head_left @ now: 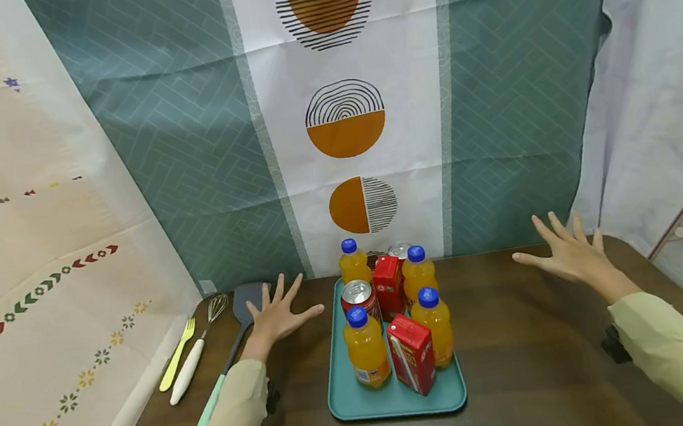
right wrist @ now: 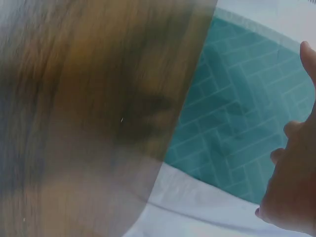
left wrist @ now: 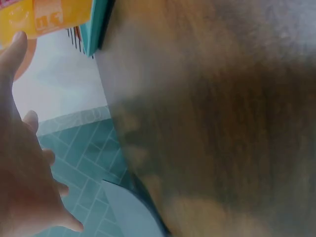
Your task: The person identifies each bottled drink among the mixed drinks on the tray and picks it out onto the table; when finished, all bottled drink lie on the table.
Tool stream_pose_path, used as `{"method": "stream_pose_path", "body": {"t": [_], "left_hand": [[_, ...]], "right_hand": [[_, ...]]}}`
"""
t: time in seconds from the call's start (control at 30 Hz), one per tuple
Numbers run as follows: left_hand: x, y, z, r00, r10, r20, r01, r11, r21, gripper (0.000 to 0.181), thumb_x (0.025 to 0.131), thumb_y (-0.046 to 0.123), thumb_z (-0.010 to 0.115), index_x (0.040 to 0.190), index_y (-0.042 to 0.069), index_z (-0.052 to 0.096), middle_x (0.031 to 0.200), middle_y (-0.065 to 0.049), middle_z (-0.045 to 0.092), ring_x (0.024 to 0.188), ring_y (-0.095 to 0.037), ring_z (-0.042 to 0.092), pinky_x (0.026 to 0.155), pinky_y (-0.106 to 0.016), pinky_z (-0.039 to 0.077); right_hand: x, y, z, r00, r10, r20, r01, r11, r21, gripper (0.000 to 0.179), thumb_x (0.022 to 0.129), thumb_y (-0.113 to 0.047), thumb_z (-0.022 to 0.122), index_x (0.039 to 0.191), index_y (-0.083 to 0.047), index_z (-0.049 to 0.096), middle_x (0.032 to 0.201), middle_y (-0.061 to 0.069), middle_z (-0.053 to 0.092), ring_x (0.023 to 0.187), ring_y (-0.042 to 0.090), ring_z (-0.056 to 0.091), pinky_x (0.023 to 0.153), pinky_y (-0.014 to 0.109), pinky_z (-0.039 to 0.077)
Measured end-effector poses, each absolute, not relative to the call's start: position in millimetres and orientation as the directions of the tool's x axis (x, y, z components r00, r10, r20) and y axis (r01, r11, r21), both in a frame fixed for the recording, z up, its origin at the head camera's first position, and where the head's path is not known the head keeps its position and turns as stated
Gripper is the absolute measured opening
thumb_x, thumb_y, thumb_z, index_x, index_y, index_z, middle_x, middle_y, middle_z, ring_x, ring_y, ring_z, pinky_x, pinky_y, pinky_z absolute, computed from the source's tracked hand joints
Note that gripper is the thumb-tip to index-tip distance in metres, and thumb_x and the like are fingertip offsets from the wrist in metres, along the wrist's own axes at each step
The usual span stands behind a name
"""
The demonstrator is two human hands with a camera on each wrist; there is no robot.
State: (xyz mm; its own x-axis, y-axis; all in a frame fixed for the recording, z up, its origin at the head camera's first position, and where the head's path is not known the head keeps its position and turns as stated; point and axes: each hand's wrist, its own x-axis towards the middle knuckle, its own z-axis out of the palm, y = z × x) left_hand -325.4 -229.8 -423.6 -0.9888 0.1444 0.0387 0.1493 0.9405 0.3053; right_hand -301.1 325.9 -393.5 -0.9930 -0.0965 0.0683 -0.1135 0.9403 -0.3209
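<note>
- Hanging behind everything, green cloth [head_left: 202, 151] with a herringbone print flanks a white panel of orange, black-lined circles.
- Dark, wood-grained table [head_left: 521, 347], rounded at its far right corner.
- Teal rectangular tray [head_left: 376, 402] with a raised rim and rounded corners, on the table between the hands.
- Spatula with flat grey blade [head_left: 245, 312] and mint handle, left of the tray.
- Left hand [head_left: 275, 324], near the spatula, and right hand [head_left: 570, 256], well apart from the tray: both have fingers spread, gripping nothing.
- White-handled wire whisk [head_left: 193, 358].
- Four blue-capped bottles of orange drink [head_left: 367, 350], upright on the tray.
- Two boxy red cartons [head_left: 412, 354] among them.
- Two cylindrical, silver-topped cans [head_left: 358, 294].
- Slim yellow fork [head_left: 176, 358] beside the whisk.
</note>
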Motion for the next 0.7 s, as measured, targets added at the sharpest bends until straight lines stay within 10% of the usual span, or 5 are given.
{"method": "stream_pose_path", "body": {"t": [0.47,0.7], "left_hand": [[-319,-214,-439,-0.986,0.158,0.049,0.166,0.932,0.324,0.089,0.083,0.073,0.052,0.156,0.036,0.018,0.166,-0.012,0.004,0.150,-0.050,-0.002,0.109,-0.082,-0.003],[-316,-205,-445,-0.984,0.173,-0.039,0.125,0.836,0.534,0.101,0.080,0.071,0.058,0.158,0.026,0.011,0.165,-0.018,-0.001,0.150,-0.049,-0.006,0.115,-0.076,-0.004]], "right_hand": [[-300,256,-387,-0.977,-0.154,0.148,-0.203,0.890,-0.409,0.100,0.088,-0.069,0.048,0.158,-0.019,-0.004,0.163,0.024,0.001,0.144,0.057,-0.014,0.105,0.082,-0.012],[-302,209,-382,-0.963,-0.242,0.123,-0.268,0.787,-0.556,0.099,0.089,-0.062,0.053,0.159,-0.014,0.002,0.163,0.023,0.006,0.145,0.057,0.007,0.109,0.081,0.006]]}}
